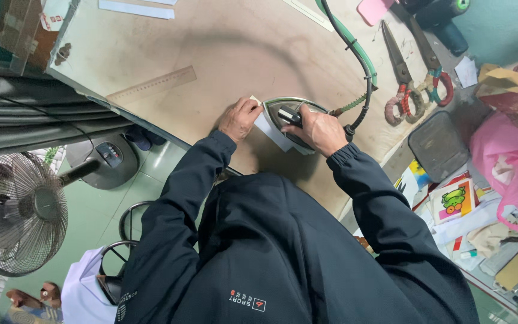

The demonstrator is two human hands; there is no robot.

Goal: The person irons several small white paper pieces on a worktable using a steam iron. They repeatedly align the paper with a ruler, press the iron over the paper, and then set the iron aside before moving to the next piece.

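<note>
The metal clothes iron rested soleplate-down on the brown padded worktable, its dark handle on top and its pointed nose aimed toward the small pale fabric piece. That piece lay flat, partly under the iron, with one corner showing beside the nose.

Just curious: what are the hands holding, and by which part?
Right hand grips the iron by its handle; left hand presses on the white piece.

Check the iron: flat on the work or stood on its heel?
Flat. The iron lies soleplate-down on a white fabric piece on the table; the right hand grips its handle, the left hand presses the fabric.
</note>
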